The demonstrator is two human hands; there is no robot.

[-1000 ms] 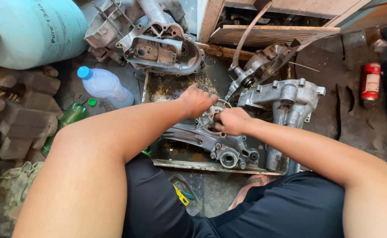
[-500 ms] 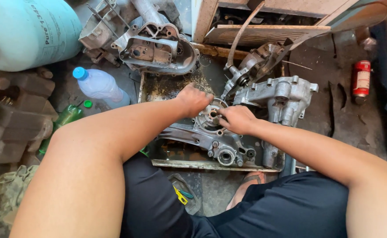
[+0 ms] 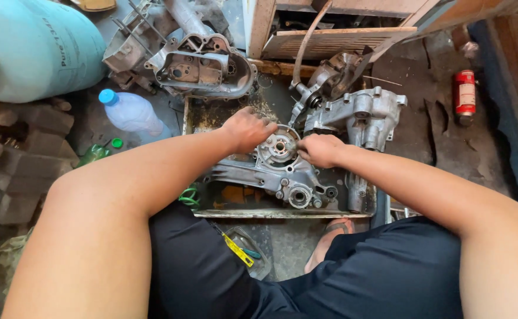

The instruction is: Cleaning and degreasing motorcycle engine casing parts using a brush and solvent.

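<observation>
Left hand: the left hand (image 3: pixel 246 128) is resting in the centre of the frame with fingers curled down, and it is gripping the upper left edge of the round grey metal disc (image 3: pixel 278 147).
Right hand: the right hand (image 3: pixel 319 149) is lying just right of the disc, fingers bent into a loose fist and pressing on its right edge; I cannot tell if something small is inside the fist.
Disc: it is sitting on top of the long grey metal engine casing (image 3: pixel 270 177), in the middle of the frame.
Casing: it is lying inside the shallow, dirty metal tray (image 3: pixel 282 213), which is standing on the ground in front of the person's knees.
Right of the hands: a second pale grey cast engine part (image 3: pixel 362 115) is standing upright, touching the tray area.
Upper centre: an open grey engine cover (image 3: pixel 203 68) is lying above the tray.
Upper left: a large light blue gas cylinder (image 3: pixel 34 47) is lying on its side, and a clear plastic bottle with blue cap (image 3: pixel 130 112) is lying below it.
Upper right: a small red can (image 3: pixel 464 94) is lying on the dark floor, well apart from the hands.
</observation>
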